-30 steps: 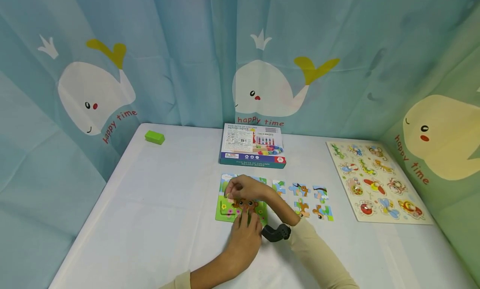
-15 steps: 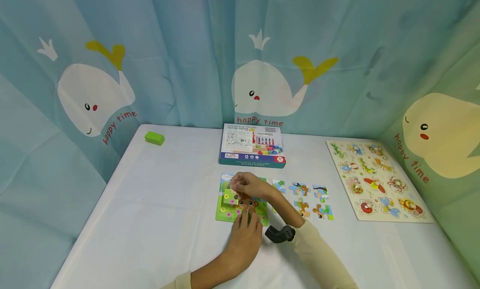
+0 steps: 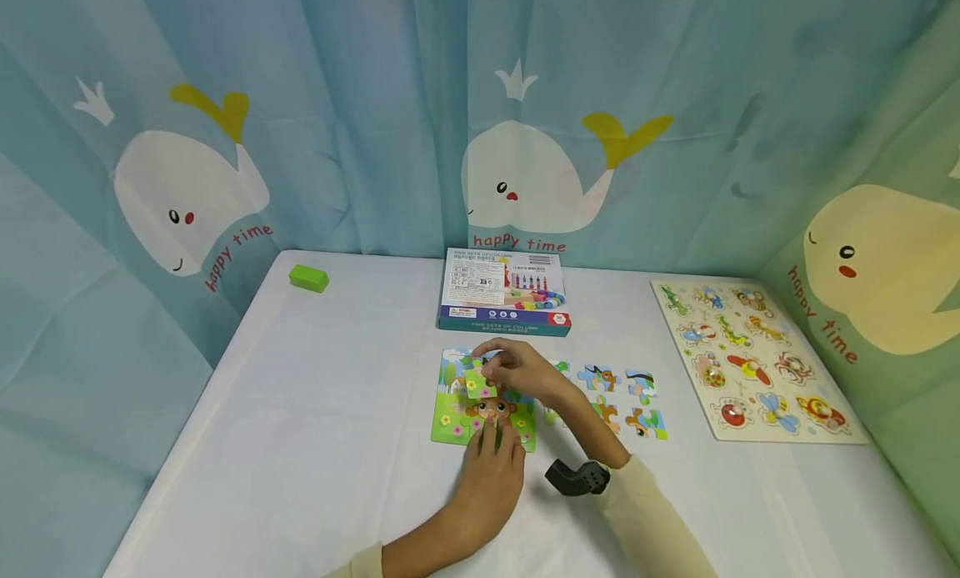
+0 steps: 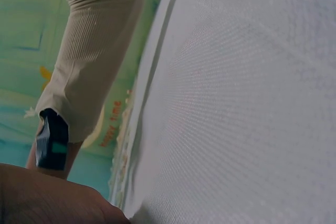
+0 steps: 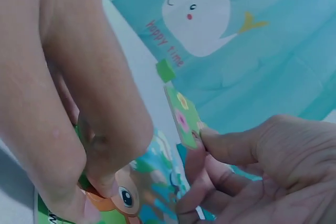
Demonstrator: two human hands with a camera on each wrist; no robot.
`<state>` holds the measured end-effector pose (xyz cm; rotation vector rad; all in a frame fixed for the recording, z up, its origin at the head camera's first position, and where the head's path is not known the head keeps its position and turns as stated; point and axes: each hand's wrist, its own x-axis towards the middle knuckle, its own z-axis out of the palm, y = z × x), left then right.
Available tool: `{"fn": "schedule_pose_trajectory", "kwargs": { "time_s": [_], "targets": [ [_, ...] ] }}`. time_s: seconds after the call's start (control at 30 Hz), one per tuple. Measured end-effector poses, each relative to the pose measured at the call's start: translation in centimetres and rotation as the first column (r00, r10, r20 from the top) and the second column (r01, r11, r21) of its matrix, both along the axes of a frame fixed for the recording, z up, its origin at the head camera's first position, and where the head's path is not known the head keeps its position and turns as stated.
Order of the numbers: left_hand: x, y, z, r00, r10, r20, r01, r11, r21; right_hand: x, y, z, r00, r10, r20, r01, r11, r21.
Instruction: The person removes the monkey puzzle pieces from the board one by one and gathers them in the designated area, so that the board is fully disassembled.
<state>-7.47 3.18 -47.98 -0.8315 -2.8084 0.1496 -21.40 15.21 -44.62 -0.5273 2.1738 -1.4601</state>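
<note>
My right hand (image 3: 522,371) pinches a green jigsaw piece (image 3: 477,384) with flowers on it, between thumb and fingers, above the upper part of the puzzle board (image 3: 446,429). In the right wrist view this piece (image 5: 180,115) stands tilted up from the fingertips, yellow and pink flowers showing. My left hand (image 3: 491,478) rests on the board's lower part, fingertips pressing by the printed monkey's face (image 5: 126,196). The board carries a picture of a monkey, grass and flowers; both hands hide parts of it. The left wrist view shows mostly white tablecloth and the right sleeve.
Several loose jigsaw pieces (image 3: 597,379) lie in two rows right of the board. Behind it is a flat bead-set box (image 3: 504,291). A wooden animal puzzle (image 3: 750,357) lies at the far right, and a green block (image 3: 308,278) at the back left. Curtains surround the table.
My right hand has lifted the green flowered piece from the board's left side and moved it up and right, turning it a little. The left hand has stayed in place.
</note>
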Motion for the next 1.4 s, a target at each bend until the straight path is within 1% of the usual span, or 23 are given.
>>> {"fn": "schedule_pose_trajectory", "kwargs": {
  "time_s": [0.13,0.27,0.37,0.47,0.6,0.7,0.77,0.87,1.0,1.07,1.17,1.23,1.4],
  "targets": [
    [0.1,0.0,-0.1,1.0,0.001,-0.019,0.0,1.0,0.017,0.8,0.8,0.4,0.994,-0.114,-0.001,0.114,0.993,0.004],
    [0.2,0.0,-0.1,0.999,0.004,-0.039,-0.004,1.0,0.012,1.8,2.1,0.5,0.977,-0.214,-0.018,0.215,0.976,0.021],
    [0.1,0.0,-0.1,0.999,0.004,-0.05,-0.005,1.0,-0.011,2.7,3.3,0.6,0.964,-0.261,-0.04,0.263,0.965,0.028],
    [0.2,0.0,-0.1,0.998,0.001,-0.059,-0.002,1.0,-0.014,4.0,4.7,0.7,0.952,-0.304,-0.034,0.305,0.952,0.026],
    [0.2,0.1,-0.2,0.999,-0.002,-0.054,0.002,1.0,-0.011,5.7,6.6,0.7,0.928,-0.373,0.005,0.373,0.928,0.025],
    [0.2,0.1,-0.1,0.999,0.0,-0.042,-0.001,1.0,-0.026,7.0,7.9,0.6,0.908,-0.419,0.024,0.417,0.908,0.042],
    [0.2,0.1,-0.1,0.999,0.002,-0.032,-0.003,1.0,-0.028,7.8,8.6,0.4,0.899,-0.437,0.032,0.435,0.899,0.055],
    [0.2,0.0,0.1,1.0,0.005,-0.012,-0.005,0.999,-0.032,8.8,9.3,-0.1,0.892,-0.45,0.048,0.445,0.892,0.082],
    [0.1,0.0,0.2,1.0,0.004,0.019,-0.004,1.0,-0.022,9.7,9.3,-1.0,0.893,-0.448,0.038,0.439,0.887,0.145],
    [0.1,0.0,0.3,1.0,0.001,0.026,-0.001,1.0,-0.012,10.0,9.1,-1.5,0.886,-0.463,0.03,0.45,0.874,0.184],
    [0.1,0.0,0.2,1.0,-0.006,0.023,0.006,1.0,0.003,10.3,8.8,-1.9,0.873,-0.487,-0.004,0.475,0.848,0.234],
    [0.1,0.0,0.2,1.0,-0.009,0.014,0.009,1.0,0.007,10.4,8.6,-2.1,0.863,-0.505,-0.025,0.494,0.832,0.254],
    [0.1,0.0,0.0,1.0,-0.011,0.004,0.011,1.0,0.009,10.6,8.4,-2.1,0.851,-0.52,-0.073,0.518,0.808,0.281]
  ]
}}
